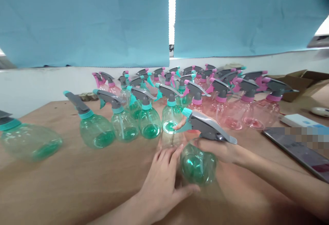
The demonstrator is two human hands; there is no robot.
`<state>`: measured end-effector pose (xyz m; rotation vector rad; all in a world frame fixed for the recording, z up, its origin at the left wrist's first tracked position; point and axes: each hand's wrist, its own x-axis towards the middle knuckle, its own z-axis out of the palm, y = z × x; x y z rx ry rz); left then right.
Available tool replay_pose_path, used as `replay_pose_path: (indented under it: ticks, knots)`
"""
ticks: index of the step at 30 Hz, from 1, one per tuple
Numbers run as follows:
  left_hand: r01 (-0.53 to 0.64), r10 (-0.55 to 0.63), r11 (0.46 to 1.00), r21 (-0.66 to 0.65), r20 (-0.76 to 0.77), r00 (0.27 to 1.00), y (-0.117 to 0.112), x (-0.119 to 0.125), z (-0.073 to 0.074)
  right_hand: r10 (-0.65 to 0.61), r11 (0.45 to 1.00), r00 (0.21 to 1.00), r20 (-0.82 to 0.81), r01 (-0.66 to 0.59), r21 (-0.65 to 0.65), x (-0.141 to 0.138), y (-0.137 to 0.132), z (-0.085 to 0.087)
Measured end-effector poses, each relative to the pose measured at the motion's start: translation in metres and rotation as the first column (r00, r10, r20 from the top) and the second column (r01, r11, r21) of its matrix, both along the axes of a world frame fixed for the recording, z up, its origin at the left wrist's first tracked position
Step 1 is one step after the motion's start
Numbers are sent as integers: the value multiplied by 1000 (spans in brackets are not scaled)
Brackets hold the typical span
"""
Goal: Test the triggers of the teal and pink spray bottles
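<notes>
Green-tinted spray bottle (197,163) in hand

We record the bottle at the near side of the group, tilted, with its grey trigger sprayer (208,125) above the body and its teal nozzle toward the far left. It appears lifted from the desk (56,190), though we cannot confirm this. The right hand (218,149) is closed around the neck below the sprayer. The left hand (160,187) is loosely open beside the lower body, its thumb (190,189) appearing to touch the plastic; we cannot tell whether it bears any weight.

As things lie, green-tinted bottles (122,125) stand to the left and middle, while pink-tinted spray bottles (233,113) crowd the right and far side. The far rows overlap too much to count. A tablet (298,146), partly blurred, lies near the right edge; a cardboard box (300,84) sits far right, below a blue curtain (84,22).
</notes>
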<state>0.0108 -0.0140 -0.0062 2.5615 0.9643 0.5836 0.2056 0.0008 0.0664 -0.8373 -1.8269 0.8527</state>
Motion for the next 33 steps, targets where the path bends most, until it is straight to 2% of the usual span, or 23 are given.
replay_pose_path:
  ticks: [3, 7, 13, 25, 33]
  knots:
    - [-18, 18, 1000, 16, -8, 1000, 1, 0, 0, 4, 999, 999, -51, -6, -42, 0, 2, -3]
    - [-18, 18, 999, 35, -5, 1000, 0, 1, -2, -18, 999, 999, -45, 16, -46, 0, 2, -4]
    - [-1, 1, 1000, 21, 13, 1000, 0, 2, 0, 14, 998, 999, -43, -16, -56, 0, 2, -4]
    - [-2, 2, 1000, 25, 2, 1000, -1, 3, 3, 77, 997, 983, -166, -75, 18, -2, 4, -5]
    - [-10, 10, 1000, 18, -9, 1000, -2, 3, 3, 97, 995, 980, -171, -92, 37, -1, 4, -9]
